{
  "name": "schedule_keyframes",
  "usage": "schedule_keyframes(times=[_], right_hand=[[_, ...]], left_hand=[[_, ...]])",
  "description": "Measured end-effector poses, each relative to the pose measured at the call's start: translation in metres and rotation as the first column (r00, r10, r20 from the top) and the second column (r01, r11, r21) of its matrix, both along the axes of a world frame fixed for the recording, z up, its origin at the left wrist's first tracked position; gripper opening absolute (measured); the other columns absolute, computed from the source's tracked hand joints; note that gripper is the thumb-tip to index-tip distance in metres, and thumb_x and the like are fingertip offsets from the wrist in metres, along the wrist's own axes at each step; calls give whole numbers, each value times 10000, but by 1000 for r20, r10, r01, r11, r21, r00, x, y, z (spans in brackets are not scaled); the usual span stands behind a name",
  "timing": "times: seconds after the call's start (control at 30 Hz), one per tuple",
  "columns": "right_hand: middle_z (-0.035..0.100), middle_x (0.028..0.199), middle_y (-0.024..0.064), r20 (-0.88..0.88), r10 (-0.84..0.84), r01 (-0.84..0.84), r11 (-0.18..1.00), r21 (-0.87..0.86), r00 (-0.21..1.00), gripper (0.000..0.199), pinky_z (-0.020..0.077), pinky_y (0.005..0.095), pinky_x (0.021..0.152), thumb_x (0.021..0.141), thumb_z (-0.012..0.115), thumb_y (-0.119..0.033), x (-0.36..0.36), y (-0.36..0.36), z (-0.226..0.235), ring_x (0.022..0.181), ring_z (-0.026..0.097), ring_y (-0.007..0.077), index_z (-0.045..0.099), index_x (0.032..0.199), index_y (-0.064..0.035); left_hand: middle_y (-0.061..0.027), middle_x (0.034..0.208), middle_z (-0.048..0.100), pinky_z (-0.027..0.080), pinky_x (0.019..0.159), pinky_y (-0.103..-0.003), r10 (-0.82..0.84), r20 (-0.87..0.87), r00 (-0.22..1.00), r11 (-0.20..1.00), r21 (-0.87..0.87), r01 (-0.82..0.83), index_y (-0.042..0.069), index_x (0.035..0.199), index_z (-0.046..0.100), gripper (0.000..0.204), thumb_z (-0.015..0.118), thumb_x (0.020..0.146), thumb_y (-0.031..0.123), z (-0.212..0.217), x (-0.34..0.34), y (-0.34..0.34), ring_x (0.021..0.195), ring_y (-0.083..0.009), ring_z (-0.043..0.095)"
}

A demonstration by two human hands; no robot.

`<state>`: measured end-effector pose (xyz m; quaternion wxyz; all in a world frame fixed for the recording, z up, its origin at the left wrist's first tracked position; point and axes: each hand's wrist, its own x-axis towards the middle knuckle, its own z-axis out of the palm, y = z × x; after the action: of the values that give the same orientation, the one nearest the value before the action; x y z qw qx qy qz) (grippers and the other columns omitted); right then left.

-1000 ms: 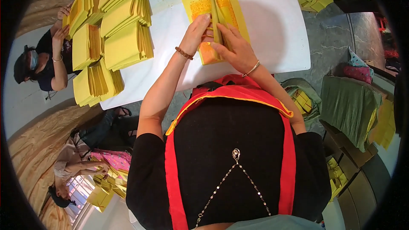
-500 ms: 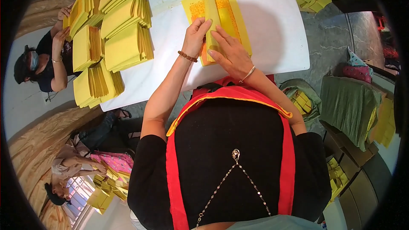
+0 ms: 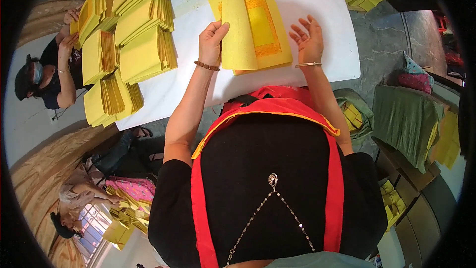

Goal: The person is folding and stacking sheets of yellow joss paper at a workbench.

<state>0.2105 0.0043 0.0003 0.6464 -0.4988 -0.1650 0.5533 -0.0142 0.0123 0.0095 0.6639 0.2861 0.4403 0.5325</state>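
Observation:
My left hand [image 3: 212, 39] pinches the left edge of a yellow paper sheet [image 3: 236, 30], which is curled over so its plain back shows. Under it lies a stack of yellow sheets [image 3: 270, 25] whose top face carries an orange printed border around a bright yellow middle. My right hand [image 3: 309, 39] is raised just right of that stack, holding nothing, with its fingers apart and partly curled. Both hands are over the white table [image 3: 329, 25].
Bundles of folded yellow paper [image 3: 144, 52] crowd the table's left side. Beyond them a masked person [image 3: 49, 82] handles similar paper. Another person [image 3: 82, 193] works at lower left. At right are an open sack [image 3: 354, 114] of yellow paper and a green-covered pile [image 3: 404, 119].
My right hand has left the paper and swung right, its fingers opening. My left hand has moved left with the sheet, which has gone from a narrow fold to a wider curl.

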Motion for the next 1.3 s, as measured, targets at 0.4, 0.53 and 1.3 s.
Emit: schedule_keyframes(times=[0.4, 0.53, 1.3], right_hand=[[519, 1113, 106, -287, 340, -366, 930, -39, 895, 477, 456, 312, 806, 904, 370, -399, -44, 16, 6, 948, 548, 201, 413, 1218, -44], [535, 1088, 86, -405, 409, -425, 903, 52, 818, 479, 464, 295, 790, 908, 346, -401, -45, 17, -3, 925, 557, 182, 418, 1207, -33], [566, 1032, 80, -333, 515, -531, 846, 51, 790, 314, 481, 284, 732, 891, 438, -184, -35, 18, -6, 877, 574, 158, 448, 1163, -29]], left_hand=[[-23, 794, 595, 461, 584, -214, -3, -2, 1000, 1000, 2, 3, -8, 906, 568, 171, 518, 872, 152, -10, 29, -1, 656, -71, 547], [-21, 794, 594, 459, 585, -213, -16, -29, 999, 1000, 15, 16, -11, 912, 568, 175, 520, 871, 152, -15, 32, -1, 657, -73, 548], [37, 672, 543, 336, 461, -165, 56, -3, 998, 998, -26, -56, 15, 856, 587, 126, 576, 837, 139, -24, 33, -3, 519, -18, 429]])
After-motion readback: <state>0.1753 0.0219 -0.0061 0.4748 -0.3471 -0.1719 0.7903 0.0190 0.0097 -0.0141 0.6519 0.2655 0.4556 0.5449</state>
